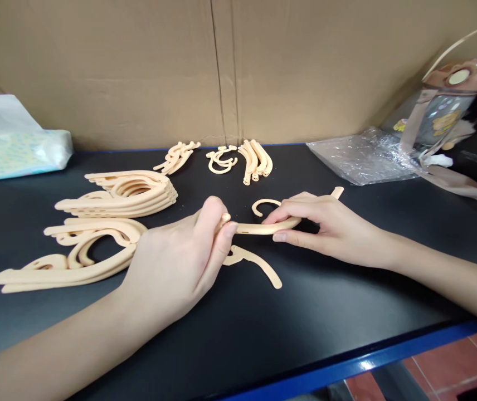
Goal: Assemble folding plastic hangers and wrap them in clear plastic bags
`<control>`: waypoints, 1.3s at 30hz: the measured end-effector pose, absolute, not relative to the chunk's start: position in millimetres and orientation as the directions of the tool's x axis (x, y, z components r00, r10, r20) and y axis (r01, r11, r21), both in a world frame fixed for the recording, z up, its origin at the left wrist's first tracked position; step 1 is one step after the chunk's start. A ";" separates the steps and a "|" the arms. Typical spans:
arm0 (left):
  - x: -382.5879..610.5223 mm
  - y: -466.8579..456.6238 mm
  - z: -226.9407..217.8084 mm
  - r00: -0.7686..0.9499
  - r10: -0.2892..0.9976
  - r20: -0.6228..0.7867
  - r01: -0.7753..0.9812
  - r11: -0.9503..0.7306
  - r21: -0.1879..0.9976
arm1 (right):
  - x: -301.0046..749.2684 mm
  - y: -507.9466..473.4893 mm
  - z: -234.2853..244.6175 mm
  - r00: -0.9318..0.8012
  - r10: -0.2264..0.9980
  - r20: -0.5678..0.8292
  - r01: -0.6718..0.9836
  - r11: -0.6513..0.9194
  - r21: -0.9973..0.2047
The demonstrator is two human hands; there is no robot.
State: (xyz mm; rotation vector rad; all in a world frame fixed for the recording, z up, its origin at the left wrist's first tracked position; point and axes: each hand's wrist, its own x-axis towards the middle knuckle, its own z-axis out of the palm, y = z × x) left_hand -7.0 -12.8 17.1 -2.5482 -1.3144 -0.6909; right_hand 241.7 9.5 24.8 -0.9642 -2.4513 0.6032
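My right hand [326,228] is closed on a cream plastic folding-hanger piece [255,229], with thumb below and fingers above. A curved hook [261,205] shows just behind those fingers, and an end sticks out past the knuckles. My left hand [180,250] is closed in a pinch at the piece's left end. A small cream tip [226,218] pokes out between its thumb and forefinger; whether it belongs to the same piece I cannot tell. Below the hands a loose curved hanger arm [263,266] lies on the black table [305,323], partly hidden by my left hand.
Two stacks of folded hangers, a rear one [138,203] and a front one [75,273], lie at left. Farther back are loose arms [178,157], hooks [222,161] and more arms [257,159]. A tissue pack [21,147], plastic bag [355,159] and bottle [443,114] flank them.
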 end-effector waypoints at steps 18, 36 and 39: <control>-7.9 -13.1 20.4 0.478 0.709 0.518 0.813 -0.581 0.046 | 246.7 12.5 26.9 -0.585 0.761 0.280 0.549 0.626 -0.554; -1.5 -8.2 27.3 0.327 0.884 0.333 0.862 -0.424 0.280 | 251.9 15.3 25.0 -0.637 0.721 0.273 0.502 0.657 -0.563; 0.3 -8.4 27.4 0.332 0.916 0.223 0.886 -0.384 0.258 | 252.2 16.7 24.6 -0.653 0.706 0.274 0.488 0.669 -0.562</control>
